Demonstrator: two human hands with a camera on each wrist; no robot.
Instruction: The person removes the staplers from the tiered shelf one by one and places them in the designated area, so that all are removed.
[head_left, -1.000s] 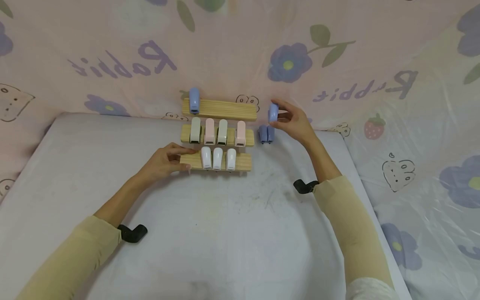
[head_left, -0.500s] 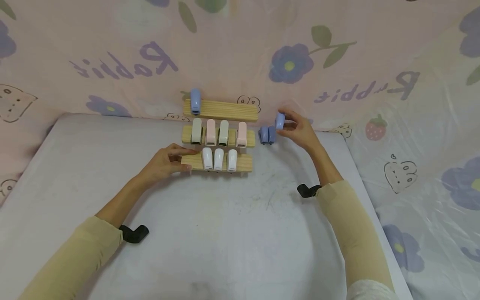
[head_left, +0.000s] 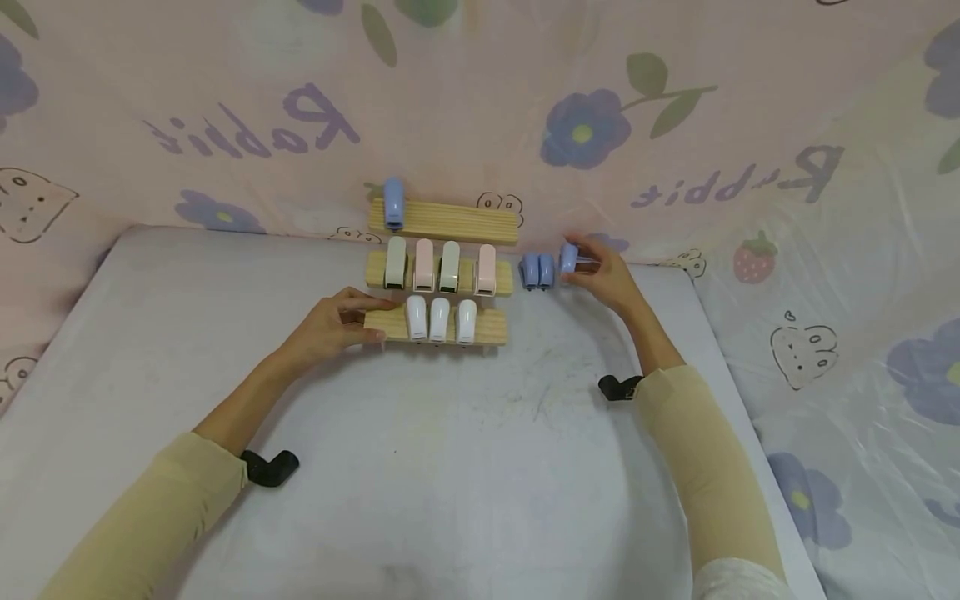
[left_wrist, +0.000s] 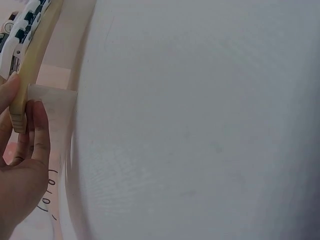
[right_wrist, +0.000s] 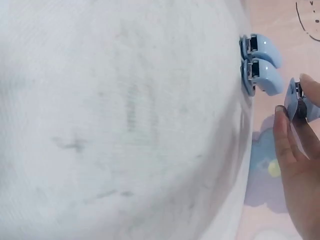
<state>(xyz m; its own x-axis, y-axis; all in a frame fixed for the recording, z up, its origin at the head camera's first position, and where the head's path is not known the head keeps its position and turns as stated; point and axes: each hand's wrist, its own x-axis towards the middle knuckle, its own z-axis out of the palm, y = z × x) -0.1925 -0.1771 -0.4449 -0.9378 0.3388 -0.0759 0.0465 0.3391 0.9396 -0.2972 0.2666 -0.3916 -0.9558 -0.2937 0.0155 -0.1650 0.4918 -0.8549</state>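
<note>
In the head view my right hand pinches a small blue stapler between thumb and fingers. Just left of it, two more blue staplers stand side by side on the table. My left hand grips the left end of the lowest wooden shelf of a three-tier rack, thumb on one face and fingers on the other. Three white staplers stand on that shelf. The left wrist view shows the shelf end between thumb and fingers, beside a clear support.
The middle shelf carries two pale green staplers and two pink staplers. A single blue stapler stands at the left of the top shelf. Behind the white table hangs a patterned pink sheet.
My right hand has moved down and to the right with the blue stapler, from above the two standing blue staplers to beside them. My left hand has kept its grip on the shelf.
</note>
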